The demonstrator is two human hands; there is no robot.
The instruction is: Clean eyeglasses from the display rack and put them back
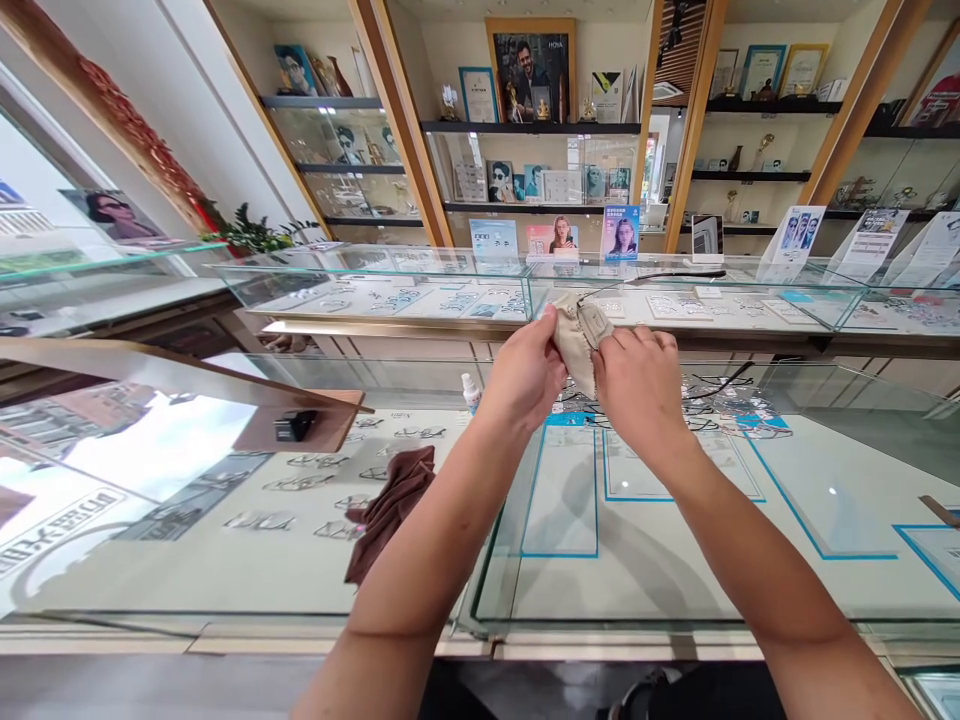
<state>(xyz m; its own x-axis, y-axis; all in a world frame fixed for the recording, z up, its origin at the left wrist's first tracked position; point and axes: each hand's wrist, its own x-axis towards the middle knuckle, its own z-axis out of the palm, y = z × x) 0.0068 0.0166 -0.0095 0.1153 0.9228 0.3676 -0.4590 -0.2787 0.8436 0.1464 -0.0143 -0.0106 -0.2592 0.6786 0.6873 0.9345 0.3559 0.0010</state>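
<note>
Beige cloth (577, 345) pinched between my left hand (525, 375) and right hand (637, 385): soft, matt, creased. Counter (675, 560): glossy glass, reflective. Brown rag (390, 505): matt fabric, rumpled. Bottle (470, 392): white plastic. Shelf posts (397, 120): smooth varnished wood.

Both arms are bare. The left forearm (442, 520) rises from 7 o'clock and the right forearm (739, 545) from 5 o'clock, converging toward 12 o'clock at mid-frame. The left hand (525, 375) shows its back, wrist nearly straight, fingers curled and pinched closed at its 1 o'clock edge. The right hand (639, 385) sits just beside it at 3 o'clock, knuckles up, fingers bent and closed toward 11 o'clock.
</note>
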